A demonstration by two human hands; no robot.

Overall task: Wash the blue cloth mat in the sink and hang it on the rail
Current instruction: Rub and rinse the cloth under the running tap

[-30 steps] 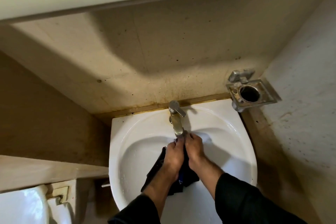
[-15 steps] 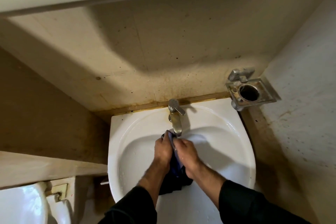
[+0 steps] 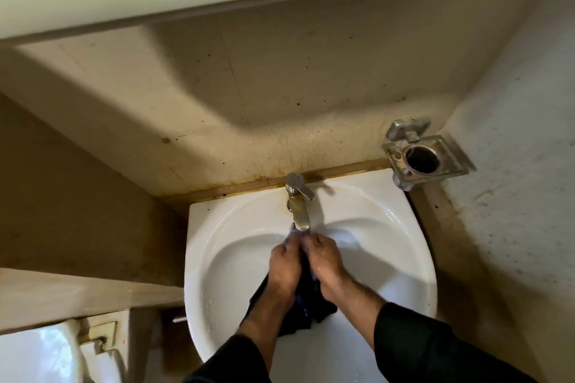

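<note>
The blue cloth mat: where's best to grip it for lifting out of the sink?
Grip the blue cloth mat at its bunched upper end under the tap, from above, where the left hand and right hand already hold it; the rest hangs limp into the sink.

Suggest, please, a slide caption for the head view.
Both hands, left and right, hold the blue cloth mat under the tap over the white sink.

Both hands were close together, backs up. L hand (image 3: pixel 284 261) & R hand (image 3: pixel 323 258) each gripped the mat (image 3: pixel 306 298).
</note>
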